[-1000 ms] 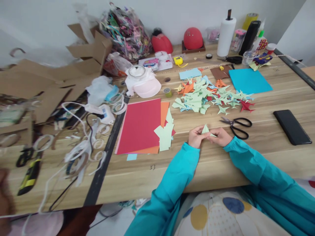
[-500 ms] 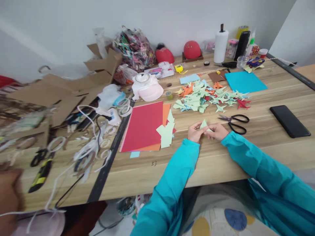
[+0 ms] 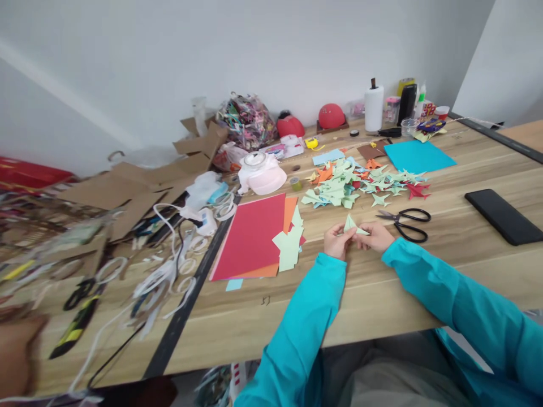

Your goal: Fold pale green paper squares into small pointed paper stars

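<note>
Both hands are in close together at the near edge of the counter (image 3: 382, 294). The left hand (image 3: 337, 242) and the right hand (image 3: 375, 236) are both pinched shut on one small folded green paper (image 3: 351, 224). The piece sits right between the fingertips, its point sticking up toward 12 o'clock and its lower edge down at the wood. Teal sleeves (image 3: 445, 294) run back from both wrists.

Just off the right hand at 2 o'clock lie the black scissors (image 3: 405, 217), flat on the counter with their blades pointing at the hands, close but not touching. Farther out at 3 o'clock is a dark phone (image 3: 503, 216), face down or switched off, I cannot tell which.

Straight ahead at 12 o'clock is a heap of folded paper shapes (image 3: 360, 183), mostly pale green with some orange, red and blue mixed in. Beyond it at 1 o'clock lies a blue sheet (image 3: 418, 156), and behind that a paper towel roll (image 3: 374, 107) stands upright near the wall.

Over at 9 o'clock from the left hand lies a red sheet (image 3: 252, 234) on top of an orange sheet (image 3: 289, 209), with pale green offcuts (image 3: 289, 246) overlapping their right edge. At 10 o'clock comes the messy end, with loose tape rings (image 3: 186, 249), white cord and flattened cardboard (image 3: 139, 186), all rather blurred.
</note>
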